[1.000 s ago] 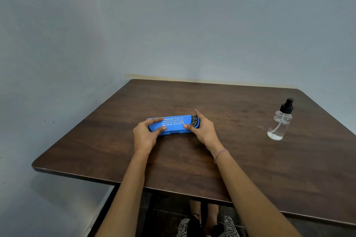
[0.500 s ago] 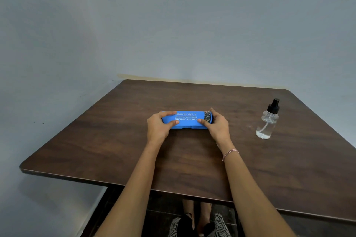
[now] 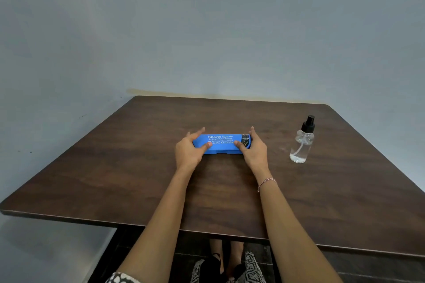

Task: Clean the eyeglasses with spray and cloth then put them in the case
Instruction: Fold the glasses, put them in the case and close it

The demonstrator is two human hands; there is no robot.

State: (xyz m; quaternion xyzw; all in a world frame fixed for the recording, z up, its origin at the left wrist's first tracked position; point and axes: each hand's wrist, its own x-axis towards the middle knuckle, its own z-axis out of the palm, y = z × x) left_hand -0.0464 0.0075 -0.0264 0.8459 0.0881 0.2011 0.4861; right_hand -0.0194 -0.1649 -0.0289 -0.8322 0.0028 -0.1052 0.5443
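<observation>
On the dark, wood-grained bench (image 3: 138, 167), the closed case (image 3: 222, 145), a slim hard blue shell with white print, lay flat mid-bench, and the glasses were out of sight, likely inside. Your left hand (image 3: 188, 151) and right hand (image 3: 254, 151) bracketed its ends, each grip spread, thumb pressing the front, fingers straight behind. The sound move was prying evenly at the seam, the round, clear spray bottle (image 3: 302, 142) standing well apart on your right.

A plain indoor room, seen from a seated spot; home or office cannot be told. Two smooth walls (image 3: 207, 30), painted pale blue-grey, meet in a corner at the left. A dark wood-grain bench (image 3: 138, 179) with rounded corners stands against the far wall, where a yellowish strip (image 3: 207, 95) runs along the foot. Beneath lies a dark floor (image 3: 379, 269).
</observation>
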